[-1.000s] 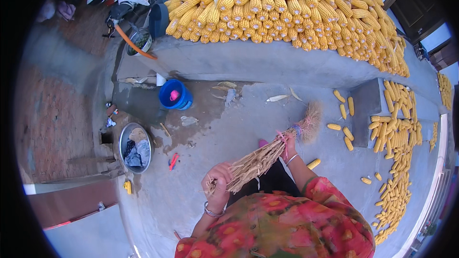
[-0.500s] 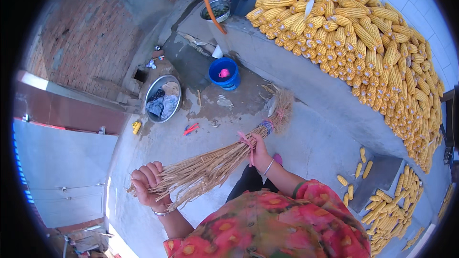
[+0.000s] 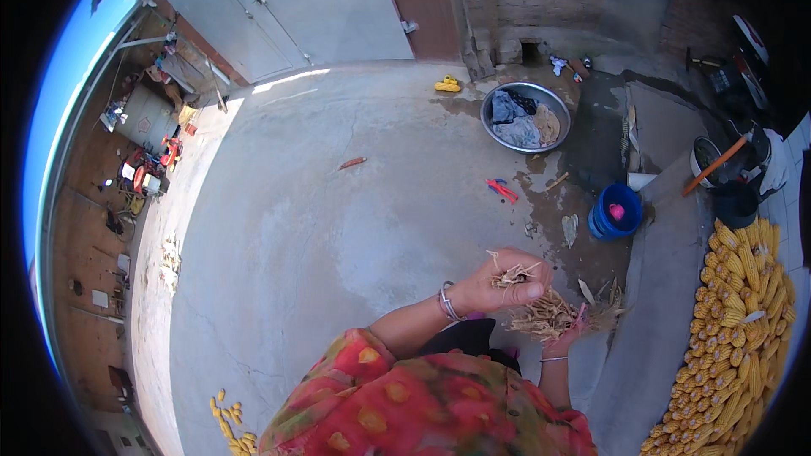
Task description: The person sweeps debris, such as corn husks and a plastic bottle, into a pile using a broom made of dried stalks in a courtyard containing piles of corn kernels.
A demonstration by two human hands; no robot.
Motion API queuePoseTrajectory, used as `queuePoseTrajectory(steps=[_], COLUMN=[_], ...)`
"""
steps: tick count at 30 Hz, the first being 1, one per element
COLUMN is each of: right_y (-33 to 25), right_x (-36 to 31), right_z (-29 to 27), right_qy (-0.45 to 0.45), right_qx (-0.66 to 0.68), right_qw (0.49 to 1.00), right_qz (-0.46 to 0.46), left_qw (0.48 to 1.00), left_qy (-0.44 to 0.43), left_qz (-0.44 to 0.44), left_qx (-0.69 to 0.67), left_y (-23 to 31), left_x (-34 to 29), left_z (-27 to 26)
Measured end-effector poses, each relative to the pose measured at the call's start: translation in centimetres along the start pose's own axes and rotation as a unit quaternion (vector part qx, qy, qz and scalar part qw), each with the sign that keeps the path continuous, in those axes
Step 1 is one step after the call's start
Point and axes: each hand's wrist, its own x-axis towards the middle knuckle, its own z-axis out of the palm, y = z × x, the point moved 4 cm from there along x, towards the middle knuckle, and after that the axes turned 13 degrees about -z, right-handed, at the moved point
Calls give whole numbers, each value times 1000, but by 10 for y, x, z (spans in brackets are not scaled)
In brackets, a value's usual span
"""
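Note:
A straw broom (image 3: 541, 317) with a pink tie is held in front of my body, its stalk ends toward me. My left hand (image 3: 505, 280), a metal bracelet on its wrist, is closed around some of the stalk ends, which poke out between the fingers. Lower and to the right, my right hand (image 3: 564, 339) is closed on the broom by the pink tie; the stalks partly hide its fingers. The broom's brush end (image 3: 610, 308) points away to the right, blurry against the floor.
A metal basin (image 3: 485, 118) of wet cloths and a blue bucket (image 3: 610, 235) with a pink cup stand ahead right. Red-handled pliers (image 3: 502, 191) lie nearer. Corn cobs (image 3: 731, 338) are heaped on a ledge at right, more (image 3: 232, 422) at lower left. A grey gate (image 3: 312, 8) stands beyond.
My view has swung left, so basin, bucket and corn heap now appear further right. The broom has turned with its stalk ends toward me, and my hands are closer together.

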Motion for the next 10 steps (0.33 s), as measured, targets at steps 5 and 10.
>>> queuePoseTrajectory(steps=[5, 10], right_y=[19, 55], right_x=[-38, -26], right_z=[65, 60], right_qy=[-69, -187], right_qx=[-115, -303], right_qw=[991, 934], right_qz=[-3, -6], left_qw=[997, 978], left_qy=[60, 191], left_qz=[35, 78], left_qx=[-33, -8], left_y=[32, 71], left_x=[-41, -107], left_z=[-60, -82])
